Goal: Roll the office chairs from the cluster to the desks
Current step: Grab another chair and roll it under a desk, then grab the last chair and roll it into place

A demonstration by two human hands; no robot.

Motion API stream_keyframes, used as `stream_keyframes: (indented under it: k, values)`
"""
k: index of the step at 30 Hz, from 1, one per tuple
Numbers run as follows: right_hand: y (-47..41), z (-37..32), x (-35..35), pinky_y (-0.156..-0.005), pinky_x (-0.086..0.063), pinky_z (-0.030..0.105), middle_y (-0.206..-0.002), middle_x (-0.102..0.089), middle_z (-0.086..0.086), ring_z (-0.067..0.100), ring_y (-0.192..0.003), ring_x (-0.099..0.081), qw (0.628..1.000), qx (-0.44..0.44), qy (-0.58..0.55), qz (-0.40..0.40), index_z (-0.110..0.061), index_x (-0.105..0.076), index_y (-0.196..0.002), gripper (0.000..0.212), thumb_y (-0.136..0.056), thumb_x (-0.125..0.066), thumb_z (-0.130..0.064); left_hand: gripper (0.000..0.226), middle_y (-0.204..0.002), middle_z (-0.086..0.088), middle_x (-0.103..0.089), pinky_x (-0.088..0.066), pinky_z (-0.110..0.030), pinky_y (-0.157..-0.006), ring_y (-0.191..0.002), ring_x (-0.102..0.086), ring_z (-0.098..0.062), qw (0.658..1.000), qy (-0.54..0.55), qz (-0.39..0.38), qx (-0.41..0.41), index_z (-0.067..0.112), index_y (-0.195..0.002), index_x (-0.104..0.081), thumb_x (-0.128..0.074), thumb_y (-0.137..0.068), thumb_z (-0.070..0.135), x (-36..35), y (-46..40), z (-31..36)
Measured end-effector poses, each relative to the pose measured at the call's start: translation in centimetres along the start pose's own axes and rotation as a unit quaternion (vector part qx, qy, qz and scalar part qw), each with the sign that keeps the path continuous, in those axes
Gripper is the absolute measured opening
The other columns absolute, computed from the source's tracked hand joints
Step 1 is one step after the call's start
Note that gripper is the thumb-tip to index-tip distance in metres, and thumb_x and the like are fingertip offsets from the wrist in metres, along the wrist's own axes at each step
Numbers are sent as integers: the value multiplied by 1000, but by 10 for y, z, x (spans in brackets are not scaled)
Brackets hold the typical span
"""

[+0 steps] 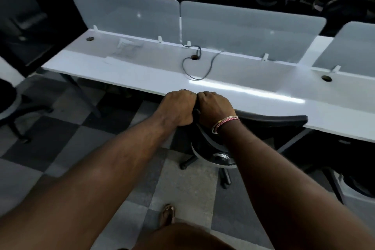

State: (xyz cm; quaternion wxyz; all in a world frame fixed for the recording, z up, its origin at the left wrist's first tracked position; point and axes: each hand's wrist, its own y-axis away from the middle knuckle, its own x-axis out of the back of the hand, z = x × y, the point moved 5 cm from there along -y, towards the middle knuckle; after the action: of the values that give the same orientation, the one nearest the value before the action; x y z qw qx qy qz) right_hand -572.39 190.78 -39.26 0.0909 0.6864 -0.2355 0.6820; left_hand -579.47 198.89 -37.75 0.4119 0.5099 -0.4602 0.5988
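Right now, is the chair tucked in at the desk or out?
Partly in: the black office chair's backrest top meets the white desk's edge; its wheeled base remains outside. Both hands grip it.

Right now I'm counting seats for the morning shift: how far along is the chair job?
In hand: the left hand and right hand both grip the top of a black chair at the edge of the white desk. Left: another chair stands off at the left. Finished places can't be counted from here.

A long white laminate desk (142,79) carried a looped black cable (194,65) and a faint sheet of paper (125,47); frosted grey divider panels (249,32) stood along its back edge. A checkered grey carpet-tile floor (67,144) lay beneath, bearing the black office chair's wheeled base (205,160).
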Motion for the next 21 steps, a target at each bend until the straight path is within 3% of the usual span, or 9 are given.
stream_keyframes:
  k: [5, 8, 13, 18, 21]
  values:
    - [-32, -81, -3, -72, -43, 35, -107, -66, 12, 32, -99, -62, 998, 64, 0, -12, -9, -58, -111, 33, -89, -58, -33, 20, -94, 1, -70, -57, -36, -75, -87, -69, -23, 997, -25, -10, 67, 20, -98, -67, -67, -81, 31, 20, 46, -67]
    - [-60, -133, -13, -67, -39, 34, -106, -66, 12, 32, -98, -63, 996, 82, -7, -18, -10, -58, -111, 32, -89, -58, -33, 17, -91, 3, -70, -59, -37, -76, -85, -69, -21, 994, -29, -12, 105, 21, -95, -69, -67, -80, 29, 30, 74, -118]
    - [-119, -245, -31, -66, -38, 33, -103, -67, 9, 31, -96, -64, 988, 155, 4, -15, -12, -60, -109, 26, -91, -54, -30, 13, -89, -1, -72, -59, -37, -75, -85, -71, -26, 981, -22, -32, 192, 20, -91, -72, -65, -82, 26, 41, 125, -227]
    - [-185, -379, -52, -69, -45, 35, -102, -68, 8, 30, -95, -65, 978, 208, 11, -18, -13, -62, -107, 25, -93, -50, -28, 17, -96, 0, -74, -57, -36, -78, -93, -72, -25, 963, -25, -51, 265, 24, -100, -75, -64, -87, 27, 48, 184, -359]
    - [-224, -460, -62, -67, -39, 33, -104, -68, 7, 30, -96, -65, 969, 245, 16, -19, -13, -63, -107, 24, -94, -49, -28, 19, -102, -3, -73, -57, -38, -82, -98, -71, -28, 952, -22, -59, 300, 22, -104, -74, -62, -90, 26, 56, 224, -437]
